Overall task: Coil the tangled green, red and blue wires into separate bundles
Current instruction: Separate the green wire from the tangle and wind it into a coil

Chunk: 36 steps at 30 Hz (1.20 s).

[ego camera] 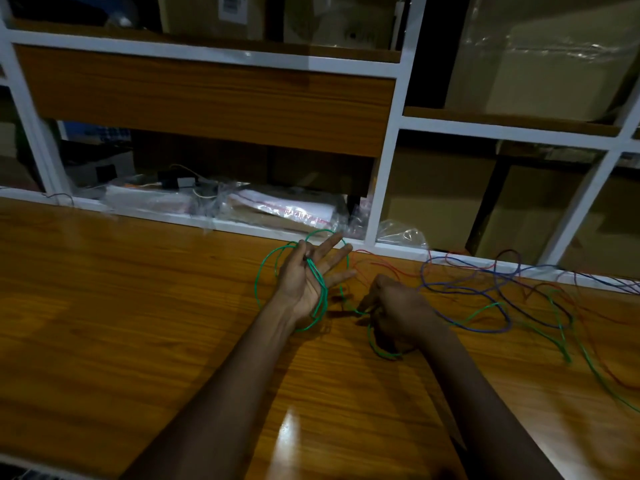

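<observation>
On the wooden table (138,306) in front of you, your left hand (311,277) lies palm up with its fingers stretched out toward the shelf unit (384,168). The green wire (320,285) is looped several times around this hand. The loops' long axis runs from your wrist to your fingers, pointing away from you, and your thumb is bent over them near the base of the fingers, pinning them there.

From the coil a single green strand leads right to your right hand (398,306). That hand is knuckles up with its fingers curled, pinching the strand at their tips. Past it the green wire trails off right across the table.

There it crosses the blue wire (478,329) and the red wire (381,265), which lie in loose, overlapping loops along the table's far right side, close to the shelf's edge.

The low shelf compartment straight ahead holds plastic bags (277,206) with flat contents and a small dark device with pale cable; details are too dim to tell. The compartments to the right hold cardboard boxes (433,188), and a clear plastic bag (401,233) sits at the shelf's edge near the red wire.
</observation>
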Available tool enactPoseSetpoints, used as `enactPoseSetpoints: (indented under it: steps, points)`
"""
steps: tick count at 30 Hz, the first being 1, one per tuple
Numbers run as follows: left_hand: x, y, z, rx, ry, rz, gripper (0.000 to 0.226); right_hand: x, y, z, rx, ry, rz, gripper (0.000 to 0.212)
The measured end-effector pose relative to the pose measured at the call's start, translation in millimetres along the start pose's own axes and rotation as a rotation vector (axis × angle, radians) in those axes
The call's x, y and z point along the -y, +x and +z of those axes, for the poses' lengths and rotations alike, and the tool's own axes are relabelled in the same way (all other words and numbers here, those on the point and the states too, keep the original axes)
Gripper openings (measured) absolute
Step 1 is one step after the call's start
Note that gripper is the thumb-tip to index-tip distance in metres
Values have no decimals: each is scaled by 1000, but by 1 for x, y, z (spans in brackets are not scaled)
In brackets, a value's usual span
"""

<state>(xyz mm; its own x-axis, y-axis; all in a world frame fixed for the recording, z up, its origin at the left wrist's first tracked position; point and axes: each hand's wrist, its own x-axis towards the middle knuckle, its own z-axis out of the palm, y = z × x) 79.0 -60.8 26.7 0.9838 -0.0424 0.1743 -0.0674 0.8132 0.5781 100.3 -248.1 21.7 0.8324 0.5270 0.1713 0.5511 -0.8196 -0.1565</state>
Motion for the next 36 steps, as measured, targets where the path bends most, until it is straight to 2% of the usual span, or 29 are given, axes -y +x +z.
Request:
enactPoseSetpoints:
  steps: [2, 4, 6, 8, 11, 13, 14, 18, 22, 24, 28, 30, 32, 34, 36]
  points:
    - [-4, 0, -1, 22, -13, -22, 52, 6, 0, -5, -23, 122, -154, 25]
    - [-5, 0, -3, 25, -2, -33, 55, 10, 0, -5, -141, 237, -271, 35]
    - [-5, 0, -4, 21, 35, -43, 56, 13, 0, -3, -275, 333, -318, 35]
    - [-4, -2, -3, 24, 114, -72, 52, 17, 0, -2, -428, 377, -283, 26]
    - [-4, -6, -1, 54, 242, -142, 44, 24, 1, -4, -600, 421, -25, 16]
    - [-3, -6, -2, 99, 320, -181, 37, 20, 3, -7, -563, 457, 155, 20]
    - [-2, -6, -2, 115, 360, -202, 34, 16, 3, -8, -521, 524, 182, 21]
    - [-4, -10, 0, 136, 463, -220, 28, -3, -3, -22, -377, 1125, 156, 27]
    - [-11, -12, 0, 127, 550, -172, 28, -27, -14, -31, -245, 1524, 305, 24]
    - [-11, -11, 3, 119, 529, -145, 30, -36, -14, -27, -166, 1483, 318, 27]
    - [-9, -8, 10, 34, 296, -82, 34, -23, -6, -19, -192, 1098, 341, 22]
    - [-7, -7, 11, 19, 108, -80, 35, -12, -6, -21, -128, 921, 186, 27]
    - [-4, -6, 11, 5, 8, -71, 36, -3, -8, -21, 11, 764, -6, 21]
    - [-2, -5, 9, -2, 11, -58, 37, 5, -11, -22, 54, 756, -116, 10]
    - [-2, -5, 6, 4, 55, -80, 38, 11, -12, -26, 15, 863, -175, 8]
